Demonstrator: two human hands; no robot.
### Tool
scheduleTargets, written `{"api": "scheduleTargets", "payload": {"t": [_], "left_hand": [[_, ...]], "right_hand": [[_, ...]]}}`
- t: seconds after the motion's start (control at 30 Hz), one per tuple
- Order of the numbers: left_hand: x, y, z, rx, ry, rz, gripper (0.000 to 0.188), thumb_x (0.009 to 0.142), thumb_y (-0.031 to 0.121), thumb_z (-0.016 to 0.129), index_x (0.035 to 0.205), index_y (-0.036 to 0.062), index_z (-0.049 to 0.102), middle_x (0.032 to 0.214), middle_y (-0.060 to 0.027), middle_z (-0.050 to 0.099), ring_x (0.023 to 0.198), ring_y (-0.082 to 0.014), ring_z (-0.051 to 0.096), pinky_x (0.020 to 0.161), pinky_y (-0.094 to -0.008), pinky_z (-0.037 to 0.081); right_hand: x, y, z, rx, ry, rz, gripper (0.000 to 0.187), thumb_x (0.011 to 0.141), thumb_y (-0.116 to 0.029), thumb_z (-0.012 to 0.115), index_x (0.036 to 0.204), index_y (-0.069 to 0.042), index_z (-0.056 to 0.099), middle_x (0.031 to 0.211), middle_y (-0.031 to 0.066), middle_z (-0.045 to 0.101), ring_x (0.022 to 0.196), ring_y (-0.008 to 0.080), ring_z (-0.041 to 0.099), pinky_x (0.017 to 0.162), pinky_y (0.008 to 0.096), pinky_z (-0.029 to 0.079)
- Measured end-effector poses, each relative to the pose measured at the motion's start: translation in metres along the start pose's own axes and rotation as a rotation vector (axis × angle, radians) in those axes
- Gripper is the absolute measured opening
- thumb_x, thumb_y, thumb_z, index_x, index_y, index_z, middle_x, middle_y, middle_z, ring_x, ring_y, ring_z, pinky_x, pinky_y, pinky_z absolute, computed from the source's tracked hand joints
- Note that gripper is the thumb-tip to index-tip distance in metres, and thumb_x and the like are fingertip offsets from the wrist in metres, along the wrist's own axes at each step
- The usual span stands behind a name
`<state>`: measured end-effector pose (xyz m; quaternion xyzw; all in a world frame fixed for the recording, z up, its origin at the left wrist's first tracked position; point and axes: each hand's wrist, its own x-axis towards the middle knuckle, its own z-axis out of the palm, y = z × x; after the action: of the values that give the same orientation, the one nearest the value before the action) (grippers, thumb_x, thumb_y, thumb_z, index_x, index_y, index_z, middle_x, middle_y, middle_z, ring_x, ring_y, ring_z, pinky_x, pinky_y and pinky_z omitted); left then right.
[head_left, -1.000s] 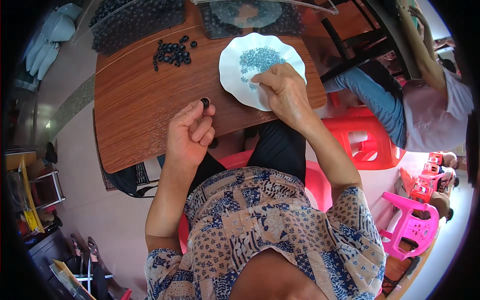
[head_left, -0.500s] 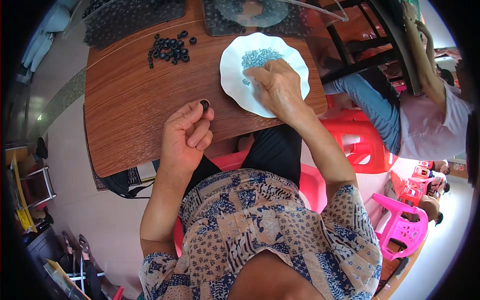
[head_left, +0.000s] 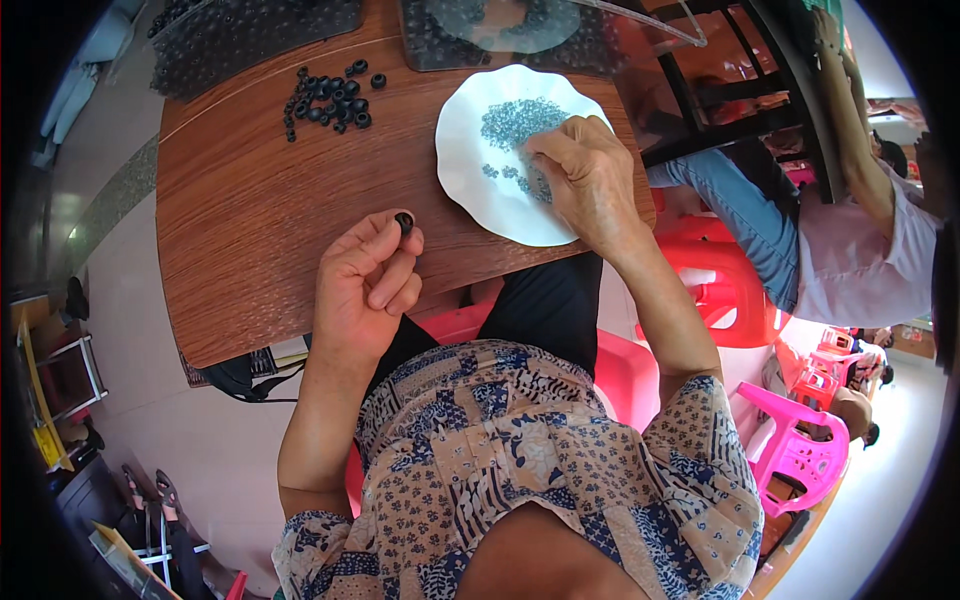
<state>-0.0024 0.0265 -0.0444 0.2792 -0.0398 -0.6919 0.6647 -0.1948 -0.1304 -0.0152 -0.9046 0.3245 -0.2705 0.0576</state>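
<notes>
Between thumb and forefinger, my left hand [head_left: 360,290] grips a small black round bead-like part [head_left: 404,223] above the table's near edge. My right hand [head_left: 595,185] hovers over the right side of a white wavy-rimmed plate [head_left: 460,185]. Its thumb and forefinger are pinched together, and whatever they hold is too small to make out. On the plate lies a heap of tiny bluish clear pieces [head_left: 515,122], with a few small clusters nearer me. A loose group of black round parts [head_left: 335,98], larger and smaller, sits at the table's far left.
Two clear trays stand along the far edge of the brown wooden table [head_left: 240,220]; the left tray [head_left: 255,55] holds many dark parts. To the right are a dark metal frame [head_left: 715,85], a red stool [head_left: 705,290] and a seated person in jeans [head_left: 735,205].
My right hand has shifted right and slightly nearer across the plate, uncovering more clear pieces. My left hand, with the black part, has barely moved.
</notes>
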Motion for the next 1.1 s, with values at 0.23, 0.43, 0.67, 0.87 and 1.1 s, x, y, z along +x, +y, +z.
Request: {"api": "scheduleTargets", "payload": {"t": [0.23, 0.43, 0.67, 0.87, 1.1], "left_hand": [[-0.001, 0.000, 0.001, 0.011, 0.014, -0.006, 0.015, 0.092, 0.011, 0.051, 0.096, -0.0019, 0.056, 0.084, -0.0091, 0.060, 0.040, -0.0031, 0.031, 0.039, -0.0195, 0.027], [-0.002, 0.000, 0.002, 0.008, 0.032, -0.007, 0.014, 0.091, 0.010, 0.052, 0.096, -0.0018, 0.057, 0.083, -0.0095, 0.060, 0.040, -0.0033, 0.031, 0.039, -0.0196, 0.027], [-0.002, -0.001, 0.003, 0.027, 0.030, -0.006, 0.012, 0.090, 0.008, 0.052, 0.096, -0.0016, 0.057, 0.082, -0.0096, 0.060, 0.040, -0.0032, 0.032, 0.039, -0.0199, 0.027], [-0.005, -0.002, 0.005, 0.139, 0.026, 0.020, 0.014, 0.091, 0.008, 0.052, 0.101, -0.0016, 0.055, 0.085, -0.0092, 0.058, 0.040, -0.0022, 0.030, 0.039, -0.0181, 0.027], [-0.002, -0.005, 0.012, 0.104, 0.012, -0.009, 0.013, 0.090, 0.006, 0.054, 0.099, -0.0019, 0.057, 0.083, -0.0097, 0.062, 0.042, -0.0026, 0.033, 0.041, -0.0185, 0.028]], "right_hand": [[0.009, 0.004, 0.021, -0.191, 0.000, -0.177, 0.016, 0.061, 0.000, 0.068, 0.074, -0.009, 0.068, 0.066, 0.0066, 0.056, 0.067, 0.0227, 0.055, 0.057, 0.0349, 0.044], [0.010, 0.000, 0.022, -0.203, -0.053, -0.215, 0.014, 0.059, 0.000, 0.067, 0.071, -0.006, 0.065, 0.068, 0.0071, 0.055, 0.067, 0.0238, 0.054, 0.059, 0.0358, 0.044], [0.008, -0.006, 0.015, -0.142, -0.045, -0.209, 0.012, 0.066, 0.002, 0.064, 0.075, -0.002, 0.058, 0.072, 0.0098, 0.056, 0.069, 0.0277, 0.053, 0.062, 0.0383, 0.044], [0.003, -0.023, -0.001, 0.262, -0.066, -0.005, 0.012, 0.072, 0.002, 0.064, 0.079, -0.001, 0.056, 0.074, 0.0093, 0.056, 0.069, 0.0224, 0.057, 0.061, 0.0308, 0.045], [-0.007, -0.054, -0.012, 0.720, -0.172, 0.211, 0.012, 0.074, 0.004, 0.067, 0.082, -0.001, 0.061, 0.081, 0.0009, 0.059, 0.069, 0.0081, 0.051, 0.063, 0.0222, 0.043]]}}
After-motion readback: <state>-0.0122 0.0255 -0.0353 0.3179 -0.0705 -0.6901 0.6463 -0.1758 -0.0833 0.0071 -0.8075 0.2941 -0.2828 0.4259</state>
